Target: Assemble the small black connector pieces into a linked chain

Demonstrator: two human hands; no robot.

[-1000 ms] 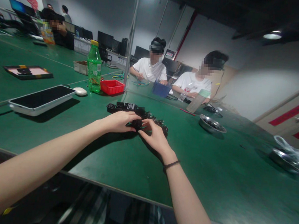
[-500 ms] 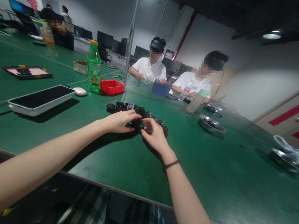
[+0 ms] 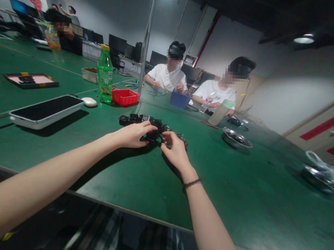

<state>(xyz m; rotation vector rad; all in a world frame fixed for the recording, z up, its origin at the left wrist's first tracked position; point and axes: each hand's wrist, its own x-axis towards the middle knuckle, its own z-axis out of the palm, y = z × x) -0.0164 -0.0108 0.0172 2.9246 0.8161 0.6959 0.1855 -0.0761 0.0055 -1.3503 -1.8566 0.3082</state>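
Note:
A black jointed assembly [image 3: 131, 118] of blocky, servo-like parts lies on the green table in front of me. My left hand [image 3: 133, 135] holds its near side, with the fingers over the top and the thumb below. Close on the right, my right hand [image 3: 174, 149] has its thumb and index finger curled at a dark part in the middle of the assembly. Behind the right hand lie several small dark pieces [image 3: 183, 138], whose kind I cannot make out. My fingers hide part of the assembly.
Left stand a white-framed device with a dark screen [image 3: 48, 107], a white mouse [image 3: 89, 102], a green bottle [image 3: 105, 78] and a red tray [image 3: 125, 97]. Metal bowls [image 3: 236, 144] sit right. Two people work across the table by a blue basket [image 3: 180, 98] and a pale-lidded bottle [image 3: 221, 112].
My right hand has shifted slightly right, and its fingertips are farther from my left hand. My left hand has barely moved. Across the table, one person's hand has risen above the blue basket.

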